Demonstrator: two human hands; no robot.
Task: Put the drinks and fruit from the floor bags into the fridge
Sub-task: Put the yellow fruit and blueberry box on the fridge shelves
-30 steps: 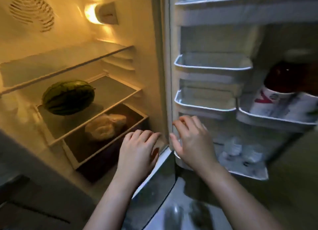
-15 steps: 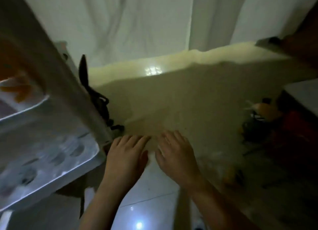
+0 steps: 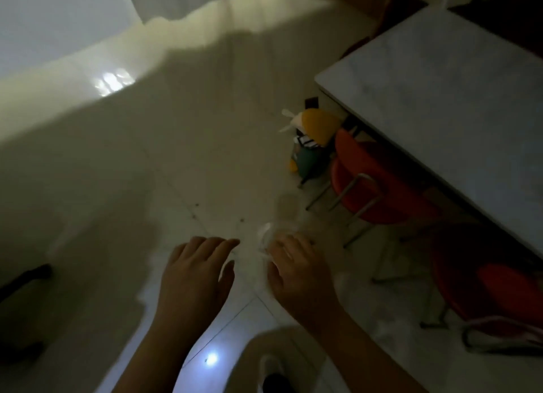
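Observation:
I am looking down at a pale tiled floor [image 3: 205, 163] in dim light. A tied bag [image 3: 308, 139] with yellow and dark green contents stands on the floor by the table leg. A clear plastic bag [image 3: 282, 216], blurred, lies just beyond my right hand [image 3: 296, 269]. That hand hovers palm down with spread fingers, its fingertips at the edge of the clear plastic. My left hand [image 3: 197, 269] is beside it, also palm down, fingers apart, holding nothing. The fridge is out of view.
A pale marble-topped table [image 3: 458, 104] fills the right side. Two red chairs [image 3: 376, 181] [image 3: 499, 292] with metal legs are tucked beside it. My shoe [image 3: 273, 375] shows at the bottom. White curtains [image 3: 58, 19] hang at the far left.
My view has swung from the open fridge to the right and down onto the floor. The fridge door has left the frame. Both hands stay empty and spread in front of me.

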